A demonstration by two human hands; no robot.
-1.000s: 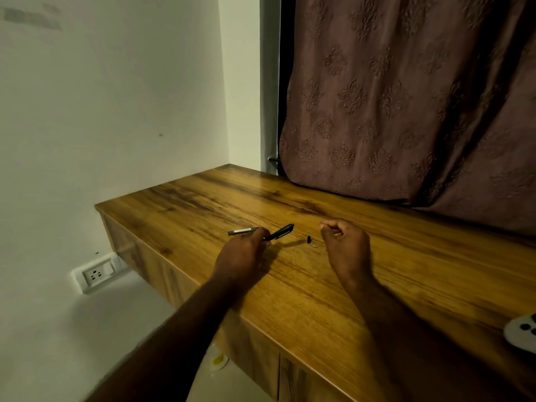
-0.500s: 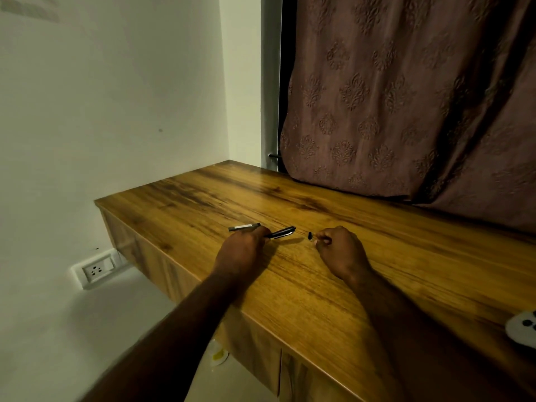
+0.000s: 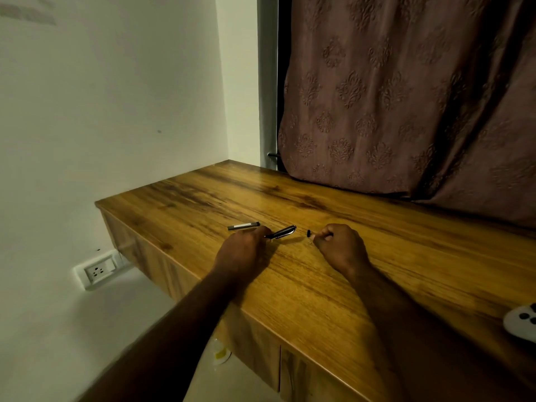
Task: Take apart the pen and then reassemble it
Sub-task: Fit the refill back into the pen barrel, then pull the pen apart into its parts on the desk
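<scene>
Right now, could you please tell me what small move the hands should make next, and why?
Probably the right hand lifts the small black piece close by toward the pen barrel the left hand grips; the grey tube lies apart on the desk.

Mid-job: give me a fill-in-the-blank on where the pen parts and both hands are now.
1. The left hand grips the ___ barrel, the one with a clip.
2. The grey tube lies on the desk to the barrel's ___.
3. The right hand has its fingers ___ beside the small dark piece.
4. A ___ device with dark buttons lies at the desk's right edge.
Missing: black; left; curled; white.
</scene>
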